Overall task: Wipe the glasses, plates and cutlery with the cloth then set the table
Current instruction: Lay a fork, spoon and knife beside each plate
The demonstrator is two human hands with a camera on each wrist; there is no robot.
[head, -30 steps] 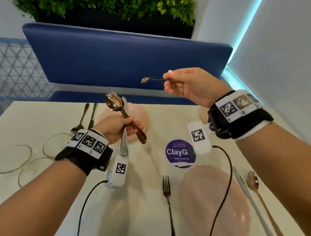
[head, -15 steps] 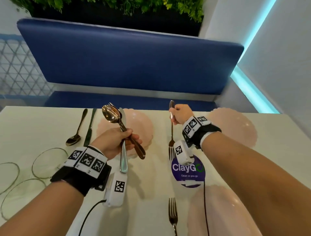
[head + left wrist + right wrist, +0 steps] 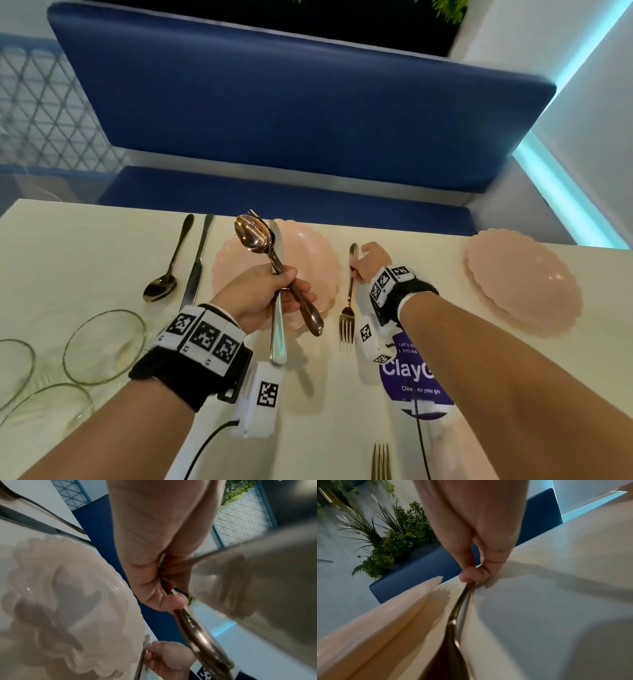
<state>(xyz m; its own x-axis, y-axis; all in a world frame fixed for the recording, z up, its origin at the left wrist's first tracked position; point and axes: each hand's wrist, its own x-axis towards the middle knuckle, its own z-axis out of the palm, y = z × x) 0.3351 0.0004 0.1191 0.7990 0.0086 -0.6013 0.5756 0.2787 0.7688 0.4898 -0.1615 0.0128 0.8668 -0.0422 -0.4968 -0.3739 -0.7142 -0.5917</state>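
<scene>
Bright, even light; wide-angle edge distortion, wrist views blurred.

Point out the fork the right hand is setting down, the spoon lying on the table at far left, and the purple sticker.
Fork [image 3: 347, 317], head view, on the neck just above the tines.
Spoon [image 3: 160, 288], head view, on the bowl.
Purple sticker [image 3: 407, 373], head view, on its white lettering.

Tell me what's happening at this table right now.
A person is setting a table. Their right hand pinches the handle end of a fork lying beside a pink plate, tines toward them. Their left hand grips a bundle of cutlery, a spoon and knife among it, above the plate. A spoon and knife already lie on the plate's other side.
</scene>
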